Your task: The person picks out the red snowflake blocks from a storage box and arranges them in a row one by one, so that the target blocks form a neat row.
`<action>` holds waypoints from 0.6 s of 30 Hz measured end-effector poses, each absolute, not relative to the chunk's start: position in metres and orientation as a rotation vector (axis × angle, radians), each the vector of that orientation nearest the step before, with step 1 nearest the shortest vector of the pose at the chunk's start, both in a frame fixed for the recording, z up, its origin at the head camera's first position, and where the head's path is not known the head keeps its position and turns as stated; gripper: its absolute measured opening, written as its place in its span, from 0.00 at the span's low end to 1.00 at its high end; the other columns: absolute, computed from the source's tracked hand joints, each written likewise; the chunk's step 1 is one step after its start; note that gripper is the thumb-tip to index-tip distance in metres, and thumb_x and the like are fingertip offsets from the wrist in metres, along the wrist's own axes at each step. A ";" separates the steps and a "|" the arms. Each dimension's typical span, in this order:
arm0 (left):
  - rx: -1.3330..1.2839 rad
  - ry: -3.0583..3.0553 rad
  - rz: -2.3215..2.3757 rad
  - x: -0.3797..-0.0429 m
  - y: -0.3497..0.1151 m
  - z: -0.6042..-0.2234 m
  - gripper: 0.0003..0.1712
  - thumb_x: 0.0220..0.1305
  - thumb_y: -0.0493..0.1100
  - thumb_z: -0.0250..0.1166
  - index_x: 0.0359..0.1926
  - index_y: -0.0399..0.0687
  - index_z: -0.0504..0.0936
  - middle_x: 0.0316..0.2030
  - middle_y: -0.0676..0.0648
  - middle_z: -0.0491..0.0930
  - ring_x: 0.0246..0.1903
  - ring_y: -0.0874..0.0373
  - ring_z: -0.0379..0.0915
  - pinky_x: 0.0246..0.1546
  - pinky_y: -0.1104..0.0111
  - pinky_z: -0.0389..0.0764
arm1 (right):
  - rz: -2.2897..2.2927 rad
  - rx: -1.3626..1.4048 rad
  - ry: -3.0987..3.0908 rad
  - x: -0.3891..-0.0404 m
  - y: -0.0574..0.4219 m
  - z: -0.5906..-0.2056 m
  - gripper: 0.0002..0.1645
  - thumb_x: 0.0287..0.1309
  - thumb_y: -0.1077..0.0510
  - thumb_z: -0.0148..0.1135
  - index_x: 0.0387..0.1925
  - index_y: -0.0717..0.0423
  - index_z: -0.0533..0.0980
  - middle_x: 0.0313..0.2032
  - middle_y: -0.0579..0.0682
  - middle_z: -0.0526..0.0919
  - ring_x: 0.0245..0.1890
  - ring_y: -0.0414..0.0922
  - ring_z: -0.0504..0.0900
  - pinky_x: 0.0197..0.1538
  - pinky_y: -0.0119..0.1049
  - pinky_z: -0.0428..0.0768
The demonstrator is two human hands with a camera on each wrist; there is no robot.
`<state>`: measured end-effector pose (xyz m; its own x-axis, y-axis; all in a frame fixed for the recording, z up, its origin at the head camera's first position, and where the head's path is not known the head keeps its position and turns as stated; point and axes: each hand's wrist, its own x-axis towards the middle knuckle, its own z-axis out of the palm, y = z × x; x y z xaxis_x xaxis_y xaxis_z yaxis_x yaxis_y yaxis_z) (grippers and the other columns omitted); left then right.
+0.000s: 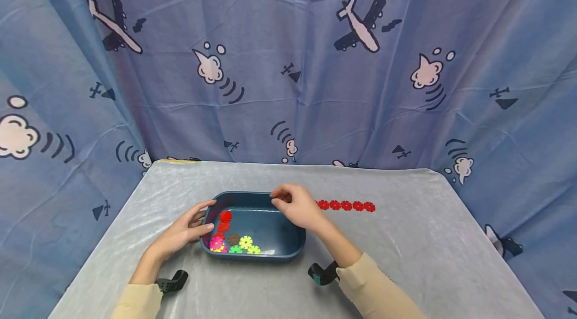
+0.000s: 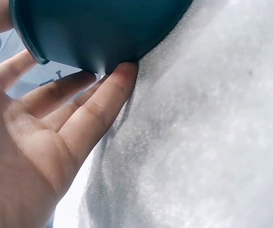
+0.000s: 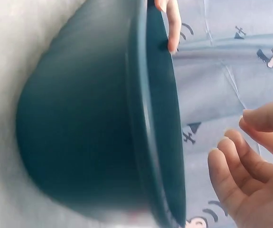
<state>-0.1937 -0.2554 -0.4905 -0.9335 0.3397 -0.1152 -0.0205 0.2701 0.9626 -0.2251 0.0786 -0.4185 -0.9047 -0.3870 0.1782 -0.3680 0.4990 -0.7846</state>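
Note:
A dark teal plastic basin point(image 1: 254, 257) stands on the cloth-covered table. In it lie red snowflake discs point(image 1: 224, 226), a pink one point(image 1: 217, 242), a brown one point(image 1: 234, 239), a green one point(image 1: 235, 249) and yellow ones point(image 1: 245, 242). My left hand point(image 1: 182, 231) touches the basin's left side with extended fingers; in the left wrist view a fingertip point(image 2: 126, 70) meets the outer wall. Over the basin's far right rim is my right hand point(image 1: 295, 205), fingers loosely bent, thumb near the index finger. Nothing shows between them in the right wrist view.
A row of red snowflake discs point(image 1: 346, 205) lies on the table right of the basin, its left end hidden behind the right hand. A blue curtain point(image 1: 270, 83) with printed planes hangs behind the table. Both wrists wear black bands point(image 1: 173, 281).

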 end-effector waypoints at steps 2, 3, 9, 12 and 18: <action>0.295 2.240 1.716 -0.194 -0.255 -0.491 0.37 0.74 0.44 0.62 0.78 0.56 0.58 0.73 0.30 0.59 0.72 0.30 0.55 0.57 0.48 0.76 | -1.407 -0.702 2.678 -0.225 0.073 -0.420 0.08 0.67 0.62 0.64 0.46 0.55 0.83 0.38 0.46 0.84 0.34 0.43 0.77 0.38 0.36 0.79; 0.297 2.237 1.718 -0.194 -0.255 -0.491 0.37 0.74 0.44 0.62 0.78 0.55 0.58 0.73 0.30 0.59 0.72 0.30 0.55 0.57 0.48 0.76 | -1.405 -0.712 2.670 -0.224 0.070 -0.421 0.08 0.67 0.62 0.64 0.46 0.55 0.83 0.38 0.46 0.84 0.34 0.43 0.77 0.38 0.36 0.79; 0.304 2.237 1.716 -0.194 -0.255 -0.491 0.37 0.74 0.44 0.62 0.78 0.55 0.58 0.73 0.30 0.59 0.71 0.30 0.56 0.57 0.49 0.77 | -1.413 -0.760 2.608 -0.223 0.054 -0.426 0.08 0.68 0.60 0.63 0.47 0.56 0.83 0.37 0.45 0.83 0.34 0.41 0.77 0.39 0.34 0.78; 0.299 2.238 1.717 -0.194 -0.255 -0.491 0.37 0.74 0.44 0.63 0.78 0.55 0.58 0.73 0.30 0.59 0.72 0.30 0.55 0.57 0.49 0.77 | -1.426 -0.778 2.581 -0.222 0.046 -0.429 0.08 0.69 0.60 0.63 0.46 0.56 0.83 0.37 0.45 0.83 0.34 0.41 0.77 0.37 0.34 0.77; 0.285 2.218 1.729 -0.194 -0.255 -0.491 0.37 0.74 0.44 0.62 0.78 0.56 0.58 0.73 0.30 0.58 0.71 0.30 0.56 0.56 0.50 0.77 | -1.427 -0.782 2.544 -0.221 0.031 -0.434 0.07 0.69 0.60 0.63 0.45 0.54 0.83 0.35 0.43 0.82 0.32 0.40 0.77 0.36 0.33 0.77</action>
